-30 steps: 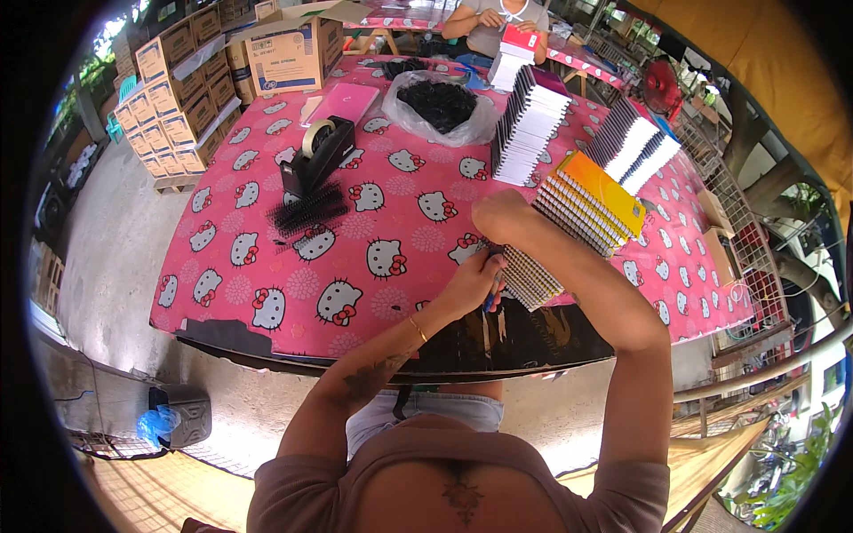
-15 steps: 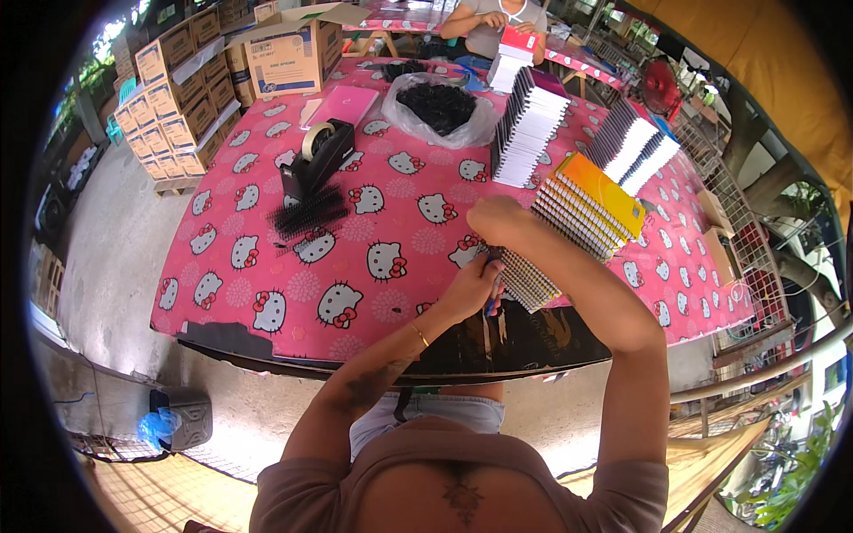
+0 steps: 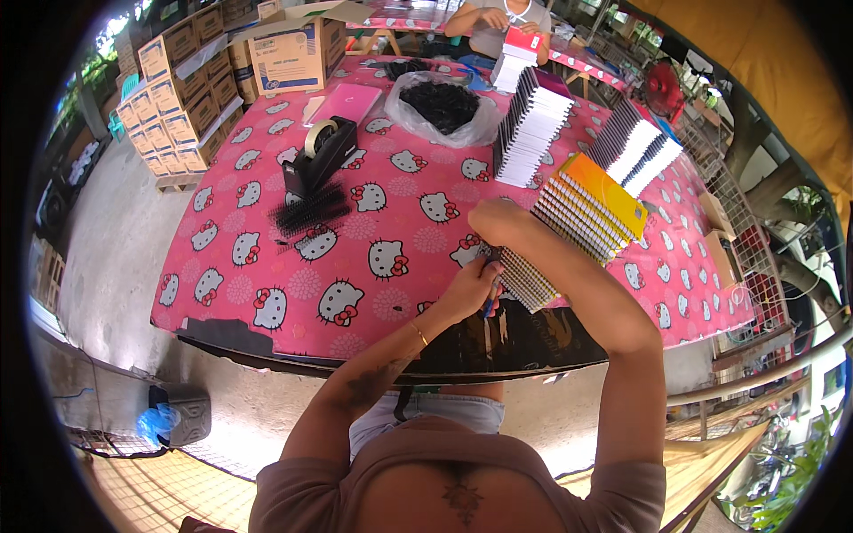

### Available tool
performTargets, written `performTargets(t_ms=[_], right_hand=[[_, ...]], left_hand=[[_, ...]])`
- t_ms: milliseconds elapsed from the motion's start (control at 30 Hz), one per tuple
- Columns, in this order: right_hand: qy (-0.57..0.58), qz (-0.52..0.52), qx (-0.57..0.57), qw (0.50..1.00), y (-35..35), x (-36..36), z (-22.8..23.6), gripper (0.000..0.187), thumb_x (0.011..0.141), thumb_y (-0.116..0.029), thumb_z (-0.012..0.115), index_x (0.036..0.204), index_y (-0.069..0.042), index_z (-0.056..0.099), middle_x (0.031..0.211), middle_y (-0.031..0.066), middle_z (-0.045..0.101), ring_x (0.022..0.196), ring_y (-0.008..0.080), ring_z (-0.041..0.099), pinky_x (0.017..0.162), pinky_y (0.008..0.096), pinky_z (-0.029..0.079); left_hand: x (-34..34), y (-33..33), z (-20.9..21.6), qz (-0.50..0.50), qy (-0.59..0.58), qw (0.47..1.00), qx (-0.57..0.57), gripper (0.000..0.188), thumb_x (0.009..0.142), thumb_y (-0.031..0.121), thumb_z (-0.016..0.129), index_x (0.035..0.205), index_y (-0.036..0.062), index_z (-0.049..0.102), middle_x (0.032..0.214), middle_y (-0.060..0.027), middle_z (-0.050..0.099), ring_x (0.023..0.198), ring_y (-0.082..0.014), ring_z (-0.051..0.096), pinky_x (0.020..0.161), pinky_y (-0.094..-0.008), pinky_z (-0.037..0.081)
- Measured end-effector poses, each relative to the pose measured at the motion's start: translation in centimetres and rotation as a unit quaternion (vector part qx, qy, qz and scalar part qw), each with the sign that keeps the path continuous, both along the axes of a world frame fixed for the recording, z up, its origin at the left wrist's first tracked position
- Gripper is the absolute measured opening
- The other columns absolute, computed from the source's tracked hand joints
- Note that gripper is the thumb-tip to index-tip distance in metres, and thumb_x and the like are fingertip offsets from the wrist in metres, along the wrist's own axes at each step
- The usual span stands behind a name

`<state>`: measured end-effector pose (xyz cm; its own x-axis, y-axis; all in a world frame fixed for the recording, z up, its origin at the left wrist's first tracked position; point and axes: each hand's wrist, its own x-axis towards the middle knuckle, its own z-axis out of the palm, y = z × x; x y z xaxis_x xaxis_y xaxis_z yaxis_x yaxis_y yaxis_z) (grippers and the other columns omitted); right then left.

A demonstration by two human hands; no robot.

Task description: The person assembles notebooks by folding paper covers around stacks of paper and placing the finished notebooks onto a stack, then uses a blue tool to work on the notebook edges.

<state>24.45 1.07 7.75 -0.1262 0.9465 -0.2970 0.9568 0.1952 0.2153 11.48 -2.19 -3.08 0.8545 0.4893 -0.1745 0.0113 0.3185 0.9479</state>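
Observation:
My left hand (image 3: 478, 282) is closed round a small hand tool with dark and blue handles (image 3: 488, 306), which looks like pliers. It is at the near edge of a stack of spiral-bound notebooks (image 3: 531, 282), by the bindings. Bent over the far end of that stack, my right hand (image 3: 494, 220) has its fingers turned down and hidden from view. A taller stack of yellow-covered spiral notebooks (image 3: 613, 200) stands just beyond my right forearm. Loose black binding coils (image 3: 311, 211) lie to the left on the pink patterned tablecloth (image 3: 355, 275).
A black tape dispenser (image 3: 324, 155), a pink notebook (image 3: 351, 102) and a plastic bag of black coils (image 3: 440, 107) are on the table. Tall notebook stacks (image 3: 533, 129) rise at the far right. Cartons (image 3: 289, 58) stand behind. Another person (image 3: 498, 27) works across the table.
Both hands keep almost the same place and pose at the notebook stack. The whole view has shifted very slightly.

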Motion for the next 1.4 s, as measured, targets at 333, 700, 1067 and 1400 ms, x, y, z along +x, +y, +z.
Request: performTargets(t_ms=[333,700,1067,1400], right_hand=[[0.003,-0.012,-0.037,0.999,0.5,-0.4,-0.5,0.014,0.075,-0.003,0.067,0.086,0.001,0.074,0.09,0.0239,0.071,0.086,0.0384,0.071,0.074,0.0477,0.057],[0.01,-0.031,-0.03,0.999,0.8,-0.2,-1.6,0.016,0.076,-0.003,0.067,0.089,0.001,0.074,0.092,0.023,0.072,0.088,0.0374,0.072,0.075,0.0465,0.058],[0.015,-0.014,-0.005,1.0,0.6,0.2,-2.8,0.013,0.075,-0.002,0.065,0.084,0.002,0.074,0.088,0.0246,0.071,0.086,0.0387,0.072,0.075,0.0469,0.058],[0.018,0.013,-0.032,0.999,1.0,0.0,-3.5,0.011,0.073,-0.001,0.066,0.081,0.001,0.074,0.085,0.0241,0.071,0.085,0.0381,0.072,0.075,0.045,0.058]], left_hand=[[-0.1,-0.8,-1.8,0.025,-0.004,0.999,-0.047,0.033,0.106,0.031,0.044,0.119,0.0016,0.048,0.095,-0.0141,0.064,0.081,-0.0262,0.073,0.06,-0.039,0.061],[-0.5,-1.4,-2.1,0.017,0.003,0.999,-0.03,0.032,0.106,0.03,0.043,0.118,0.0003,0.048,0.091,-0.0142,0.064,0.071,-0.0251,0.071,0.059,-0.0376,0.061],[-0.1,-0.2,-2.3,-0.006,0.015,0.999,0.042,0.032,0.106,0.03,0.044,0.117,0.0003,0.047,0.096,-0.0181,0.065,0.078,-0.0276,0.073,0.056,-0.0375,0.06],[0.1,-0.4,-2.7,0.019,-0.006,0.999,-0.043,0.033,0.106,0.03,0.044,0.115,-0.0012,0.048,0.09,-0.0145,0.063,0.068,-0.0241,0.069,0.057,-0.0378,0.062]])
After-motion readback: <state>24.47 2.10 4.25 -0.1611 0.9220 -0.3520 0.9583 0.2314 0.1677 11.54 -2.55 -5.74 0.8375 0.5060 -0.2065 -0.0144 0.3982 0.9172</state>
